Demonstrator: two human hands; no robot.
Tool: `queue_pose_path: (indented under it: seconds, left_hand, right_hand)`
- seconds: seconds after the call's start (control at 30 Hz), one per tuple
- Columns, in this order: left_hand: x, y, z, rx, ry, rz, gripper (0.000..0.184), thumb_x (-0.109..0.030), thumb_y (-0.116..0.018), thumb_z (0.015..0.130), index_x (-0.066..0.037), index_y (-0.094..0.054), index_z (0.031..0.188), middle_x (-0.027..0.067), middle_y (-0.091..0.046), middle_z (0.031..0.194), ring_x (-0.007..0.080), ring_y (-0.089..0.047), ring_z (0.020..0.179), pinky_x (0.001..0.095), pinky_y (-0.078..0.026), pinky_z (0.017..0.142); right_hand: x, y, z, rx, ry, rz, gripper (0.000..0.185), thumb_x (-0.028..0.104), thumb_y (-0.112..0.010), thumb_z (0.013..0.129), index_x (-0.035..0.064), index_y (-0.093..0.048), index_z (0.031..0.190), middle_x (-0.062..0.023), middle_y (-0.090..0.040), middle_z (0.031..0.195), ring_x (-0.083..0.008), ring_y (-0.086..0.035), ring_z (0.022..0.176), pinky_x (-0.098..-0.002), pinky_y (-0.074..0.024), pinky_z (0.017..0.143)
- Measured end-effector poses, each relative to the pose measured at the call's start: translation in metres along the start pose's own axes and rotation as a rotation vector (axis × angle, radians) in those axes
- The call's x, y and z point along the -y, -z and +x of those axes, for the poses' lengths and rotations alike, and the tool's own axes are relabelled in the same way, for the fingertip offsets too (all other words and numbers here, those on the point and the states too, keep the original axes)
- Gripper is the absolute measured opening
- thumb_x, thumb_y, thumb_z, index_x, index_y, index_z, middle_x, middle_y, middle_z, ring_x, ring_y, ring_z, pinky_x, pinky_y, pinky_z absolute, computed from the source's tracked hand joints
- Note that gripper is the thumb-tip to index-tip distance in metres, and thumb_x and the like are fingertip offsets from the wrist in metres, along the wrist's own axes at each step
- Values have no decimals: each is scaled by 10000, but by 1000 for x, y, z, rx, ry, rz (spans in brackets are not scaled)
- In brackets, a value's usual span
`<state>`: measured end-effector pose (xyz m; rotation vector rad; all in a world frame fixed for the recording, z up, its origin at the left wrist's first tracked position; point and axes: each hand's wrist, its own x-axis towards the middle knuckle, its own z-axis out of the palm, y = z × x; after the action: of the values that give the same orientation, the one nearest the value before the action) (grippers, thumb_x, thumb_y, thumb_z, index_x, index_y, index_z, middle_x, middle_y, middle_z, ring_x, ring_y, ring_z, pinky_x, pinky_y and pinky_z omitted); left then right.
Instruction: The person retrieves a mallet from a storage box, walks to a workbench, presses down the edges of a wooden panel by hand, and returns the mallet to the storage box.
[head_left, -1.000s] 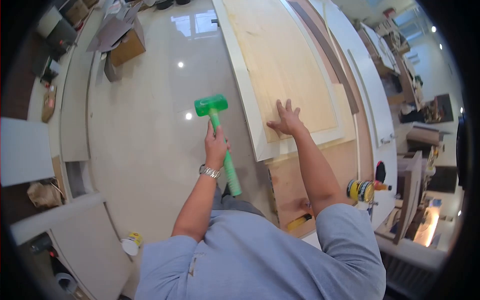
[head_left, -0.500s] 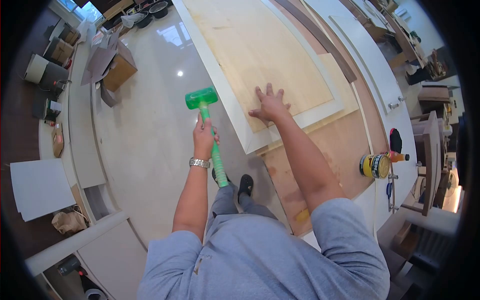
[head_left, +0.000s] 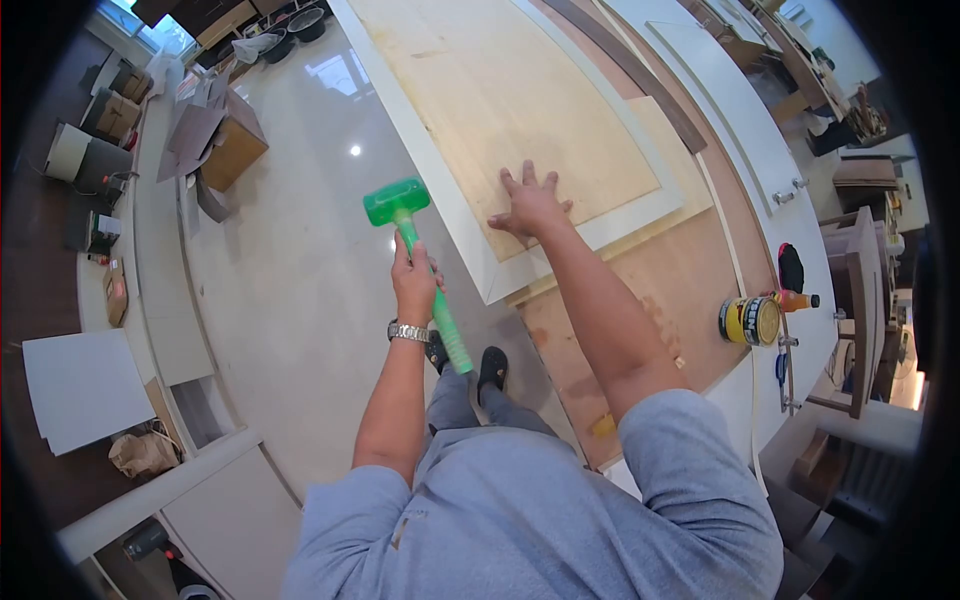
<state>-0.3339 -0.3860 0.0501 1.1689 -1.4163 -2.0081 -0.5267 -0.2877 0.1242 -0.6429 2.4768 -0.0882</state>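
Observation:
A green mallet (head_left: 397,201) with a see-through head is in my left hand (head_left: 413,278), its fingers wrapped round the handle. The mallet's head is up and its handle slants down to the right, over the floor beside the panel. My right hand (head_left: 533,207) lies spread on a wooden panel (head_left: 540,110) with a white frame (head_left: 452,215), near the corner closest to me. This panel rests on top of other boards on the table.
A yellow can (head_left: 749,321), an orange-capped bottle (head_left: 797,300) and a black object (head_left: 790,268) stand at the table's right. A dark strip (head_left: 640,75) lies beyond the panel. Cardboard boxes (head_left: 235,140) are at the left, with white sheets (head_left: 85,390) nearer me.
The mallet has tilted a little, its head shifting slightly left and its handle end swinging right. My right hand stays spread on the panel.

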Motion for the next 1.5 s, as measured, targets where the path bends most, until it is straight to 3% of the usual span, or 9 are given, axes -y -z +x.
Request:
queue_pose_path:
  seconds: [0.13, 0.23, 0.33, 0.43, 0.47, 0.7, 1.2, 1.5]
  left_hand:
    - [-8, 6, 7, 5, -28, 76, 535, -207, -460, 1038, -220, -283, 1543, 12, -480, 698, 93, -489, 484, 254, -453, 407]
    - [-8, -4, 12, 3, -41, -41, 578, -203, -476, 1029, -186, -242, 1558, 20, -494, 691, 99, -501, 479, 267, -457, 404]
    - [-13, 5, 19, 56, -35, 93, 583, -209, -469, 1032, -189, -226, 1561, 19, -491, 690, 101, -499, 481, 266, -457, 409]
    - [-17, -9, 16, -45, -27, -145, 589, -207, -464, 1033, -192, -211, 1565, 19, -490, 691, 102, -500, 483, 266, -458, 413]
    - [-14, -8, 13, -10, -26, -88, 586, -207, -463, 1034, -195, -213, 1565, 19, -491, 691, 103, -500, 483, 265, -458, 414]
    - [-1, -2, -29, 50, -11, 33, 580, -205, -460, 1038, -205, -218, 1565, 15, -489, 683, 97, -498, 479, 253, -452, 414]
    - [58, 3, -134, 93, 138, -99, 612, -206, -453, 1046, -241, -157, 1580, 3, -493, 718, 74, -492, 494, 244, -466, 418]
    - [83, 12, -149, 127, 131, -109, 612, -201, -449, 1046, -235, -155, 1582, -5, -482, 713, 62, -488, 492, 236, -457, 419]
  right_hand:
    - [2, 4, -2, -2, 5, 3, 959, 496, -781, 780, 332, -239, 1554, -42, -48, 1657, -456, -47, 1488, -738, -227, 1098]
    - [-2, 0, -5, -9, 7, 25, 955, 487, -785, 779, 332, -245, 1552, -45, -54, 1656, -456, -48, 1488, -740, -225, 1098]
    - [-1, 3, -3, -11, 9, 26, 952, 483, -787, 777, 333, -251, 1550, -47, -63, 1655, -457, -55, 1486, -741, -229, 1096]
    - [-2, -1, -1, -19, 1, 26, 954, 483, -787, 776, 334, -249, 1550, -48, -68, 1654, -462, -63, 1483, -742, -238, 1093]
    - [-1, 0, -2, -21, 1, 22, 955, 483, -788, 776, 334, -248, 1549, -48, -67, 1654, -465, -63, 1482, -742, -240, 1092]
    - [-1, -1, 1, -17, 11, -16, 949, 508, -773, 780, 332, -248, 1551, -50, -68, 1654, -481, -51, 1477, -752, -244, 1079]
    - [-7, -13, 17, -25, 59, -132, 964, 555, -735, 802, 310, -203, 1567, -103, -36, 1654, -503, -57, 1471, -768, -280, 1038]
    - [-22, -29, 41, -63, 120, -198, 987, 596, -710, 804, 296, -171, 1574, -128, -53, 1649, -530, -89, 1456, -773, -309, 1013]
